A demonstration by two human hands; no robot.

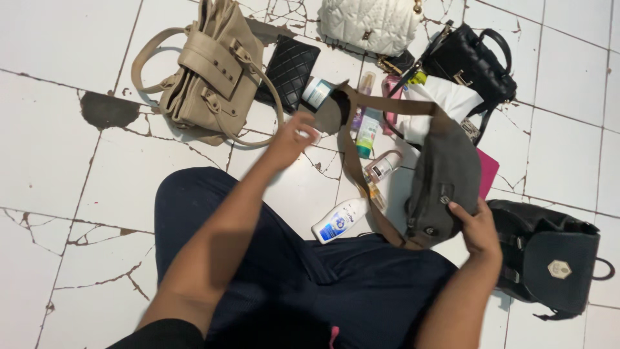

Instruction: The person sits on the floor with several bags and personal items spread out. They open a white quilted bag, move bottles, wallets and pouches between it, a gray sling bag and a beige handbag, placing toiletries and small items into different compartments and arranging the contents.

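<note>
My right hand point(476, 223) grips the lower edge of a grey canvas sling bag point(445, 174), lifted off the floor above my lap. Its brown strap point(352, 161) loops up towards my left hand point(292, 137), which reaches forward with curled fingers near the strap's top end; the hand is blurred and I cannot tell whether it holds the strap. Below the bag lie a white lotion bottle with a blue label point(337, 222), a small white tube point(383, 166) and a green bottle point(367, 132).
On the cracked white tile floor point(58, 148) lie a beige handbag point(213, 71), a black quilted wallet point(289, 70), a white quilted bag point(371, 24), a black handbag point(470, 63), a black backpack point(549, 258), white tissue point(445, 100) and a pink item point(487, 171).
</note>
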